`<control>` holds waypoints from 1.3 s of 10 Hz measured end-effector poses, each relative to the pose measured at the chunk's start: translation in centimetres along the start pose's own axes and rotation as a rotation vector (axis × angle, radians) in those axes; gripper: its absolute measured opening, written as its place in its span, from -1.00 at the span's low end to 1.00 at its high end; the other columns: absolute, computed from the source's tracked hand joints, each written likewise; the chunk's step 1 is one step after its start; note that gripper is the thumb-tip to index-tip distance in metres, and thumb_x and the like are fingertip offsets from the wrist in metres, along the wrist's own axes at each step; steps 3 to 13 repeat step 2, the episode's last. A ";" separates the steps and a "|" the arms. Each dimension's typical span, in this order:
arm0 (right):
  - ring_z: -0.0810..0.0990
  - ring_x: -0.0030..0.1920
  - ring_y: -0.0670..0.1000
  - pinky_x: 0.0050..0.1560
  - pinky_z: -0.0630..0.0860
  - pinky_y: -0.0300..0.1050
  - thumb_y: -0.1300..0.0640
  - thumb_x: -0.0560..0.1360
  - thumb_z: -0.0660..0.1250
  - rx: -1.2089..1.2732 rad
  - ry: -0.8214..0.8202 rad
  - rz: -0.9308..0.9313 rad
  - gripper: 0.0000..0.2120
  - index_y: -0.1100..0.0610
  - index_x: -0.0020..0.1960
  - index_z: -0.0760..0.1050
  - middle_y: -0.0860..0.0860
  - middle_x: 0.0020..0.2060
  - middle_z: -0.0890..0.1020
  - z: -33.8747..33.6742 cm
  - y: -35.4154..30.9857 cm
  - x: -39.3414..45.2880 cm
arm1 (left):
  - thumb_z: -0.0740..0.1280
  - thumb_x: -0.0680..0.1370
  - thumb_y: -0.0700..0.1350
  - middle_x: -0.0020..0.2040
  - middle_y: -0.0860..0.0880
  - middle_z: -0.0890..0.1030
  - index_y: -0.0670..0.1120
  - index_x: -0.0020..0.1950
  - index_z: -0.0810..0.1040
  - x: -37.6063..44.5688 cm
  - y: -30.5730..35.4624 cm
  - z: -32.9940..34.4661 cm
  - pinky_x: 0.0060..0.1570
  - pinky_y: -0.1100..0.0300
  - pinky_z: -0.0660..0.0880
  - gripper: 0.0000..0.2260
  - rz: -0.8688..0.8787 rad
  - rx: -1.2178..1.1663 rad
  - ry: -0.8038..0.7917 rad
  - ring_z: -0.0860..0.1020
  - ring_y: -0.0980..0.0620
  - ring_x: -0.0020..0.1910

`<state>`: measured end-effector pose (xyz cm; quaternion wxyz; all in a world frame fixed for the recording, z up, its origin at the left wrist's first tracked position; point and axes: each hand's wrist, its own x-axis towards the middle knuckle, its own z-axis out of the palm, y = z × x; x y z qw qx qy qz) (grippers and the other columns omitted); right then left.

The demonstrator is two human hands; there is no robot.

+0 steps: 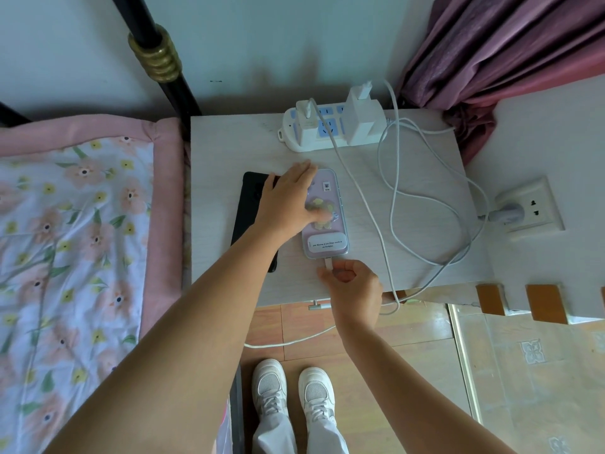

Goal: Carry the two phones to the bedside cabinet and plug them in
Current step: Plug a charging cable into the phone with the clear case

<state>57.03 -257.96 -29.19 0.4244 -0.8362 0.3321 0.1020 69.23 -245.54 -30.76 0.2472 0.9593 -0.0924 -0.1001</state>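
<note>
Now the left hand (289, 199) is lying flat, pinning the lilac phone (327, 224) on the cabinet (425, 178), while the right hand (352, 283) is pinching the cable plug (328, 264) at its near end.

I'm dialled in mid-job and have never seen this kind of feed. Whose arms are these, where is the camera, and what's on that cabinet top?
There is no machine here: the one picture comes from a camera worn on a person's head, looking down past their bare arms to their shoes on the floor. The left hand presses flat on a lilac-cased phone lying face down on the bedside cabinet. The right hand pinches a white charging plug at that phone's near end; whether it is fully seated I cannot tell. A black phone lies beside it, partly under the left arm, with no cable visible at it. At the back sits a power strip with two white chargers. A bed is on the left.
</note>
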 end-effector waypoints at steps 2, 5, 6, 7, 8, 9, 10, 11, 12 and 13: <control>0.56 -0.21 -0.04 -0.21 0.43 -0.15 0.11 0.34 0.47 -0.090 -0.005 -0.159 -0.87 0.00 -0.15 0.55 -0.07 -0.21 0.60 -1.1 -0.5 -0.4 | 0.29 0.51 0.14 0.53 -0.02 0.21 -0.08 0.50 0.17 -2.3 0.6 -0.2 0.46 -0.12 0.06 -0.36 -0.031 -0.093 0.130 0.16 0.02 0.50; 0.56 -0.21 -0.04 -0.21 0.43 -0.15 0.11 0.34 0.47 -0.090 -0.005 -0.159 -0.87 0.00 -0.15 0.55 -0.07 -0.21 0.60 -1.1 -0.5 -0.4 | 0.29 0.51 0.14 0.53 -0.02 0.21 -0.08 0.50 0.17 -2.3 0.6 -0.2 0.46 -0.12 0.06 -0.36 -0.031 -0.093 0.130 0.16 0.02 0.50; 0.56 -0.21 -0.04 -0.21 0.43 -0.15 0.11 0.34 0.47 -0.090 -0.005 -0.159 -0.87 0.00 -0.15 0.55 -0.07 -0.21 0.60 -1.1 -0.5 -0.4 | 0.29 0.51 0.14 0.53 -0.02 0.21 -0.08 0.50 0.17 -2.3 0.6 -0.2 0.46 -0.12 0.06 -0.36 -0.031 -0.093 0.130 0.16 0.02 0.50; 0.56 -0.21 -0.04 -0.21 0.43 -0.15 0.11 0.34 0.47 -0.090 -0.005 -0.159 -0.87 0.00 -0.15 0.55 -0.07 -0.21 0.60 -1.1 -0.5 -0.4 | 0.29 0.51 0.14 0.53 -0.02 0.21 -0.08 0.50 0.17 -2.3 0.6 -0.2 0.46 -0.12 0.06 -0.36 -0.031 -0.093 0.130 0.16 0.02 0.50; 0.56 -0.21 -0.04 -0.21 0.43 -0.15 0.11 0.34 0.47 -0.090 -0.005 -0.159 -0.87 0.00 -0.15 0.55 -0.07 -0.21 0.60 -1.1 -0.5 -0.4 | 0.29 0.51 0.14 0.53 -0.02 0.21 -0.08 0.50 0.17 -2.3 0.6 -0.2 0.46 -0.12 0.06 -0.36 -0.031 -0.093 0.130 0.16 0.02 0.50; 0.56 -0.21 -0.04 -0.21 0.43 -0.15 0.11 0.34 0.47 -0.090 -0.005 -0.159 -0.87 0.00 -0.15 0.55 -0.07 -0.21 0.60 -1.1 -0.5 -0.4 | 0.29 0.51 0.14 0.53 -0.02 0.21 -0.08 0.50 0.17 -2.3 0.6 -0.2 0.46 -0.12 0.06 -0.36 -0.031 -0.093 0.130 0.16 0.02 0.50; 0.56 -0.21 -0.04 -0.21 0.43 -0.15 0.11 0.34 0.47 -0.090 -0.005 -0.159 -0.87 0.00 -0.15 0.55 -0.07 -0.21 0.60 -1.1 -0.5 -0.4 | 0.29 0.51 0.14 0.53 -0.02 0.21 -0.08 0.50 0.17 -2.3 0.6 -0.2 0.46 -0.12 0.06 -0.36 -0.031 -0.093 0.130 0.16 0.02 0.50; 0.56 -0.21 -0.04 -0.21 0.43 -0.15 0.11 0.34 0.47 -0.090 -0.005 -0.159 -0.87 0.00 -0.15 0.55 -0.07 -0.21 0.60 -1.1 -0.5 -0.4 | 0.29 0.51 0.14 0.53 -0.02 0.21 -0.08 0.50 0.17 -2.3 0.6 -0.2 0.46 -0.12 0.06 -0.36 -0.031 -0.093 0.130 0.16 0.02 0.50; 0.56 -0.21 -0.04 -0.21 0.43 -0.15 0.11 0.34 0.47 -0.090 -0.005 -0.159 -0.87 0.00 -0.15 0.55 -0.07 -0.21 0.60 -1.1 -0.5 -0.4 | 0.29 0.51 0.14 0.53 -0.02 0.21 -0.08 0.50 0.17 -2.3 0.6 -0.2 0.46 -0.12 0.06 -0.36 -0.031 -0.093 0.130 0.16 0.02 0.50; 0.56 -0.21 -0.04 -0.21 0.43 -0.15 0.11 0.34 0.47 -0.090 -0.005 -0.159 -0.87 0.00 -0.15 0.55 -0.07 -0.21 0.60 -1.1 -0.5 -0.4 | 0.29 0.51 0.14 0.53 -0.02 0.21 -0.08 0.50 0.17 -2.3 0.6 -0.2 0.46 -0.12 0.06 -0.36 -0.031 -0.093 0.130 0.16 0.02 0.50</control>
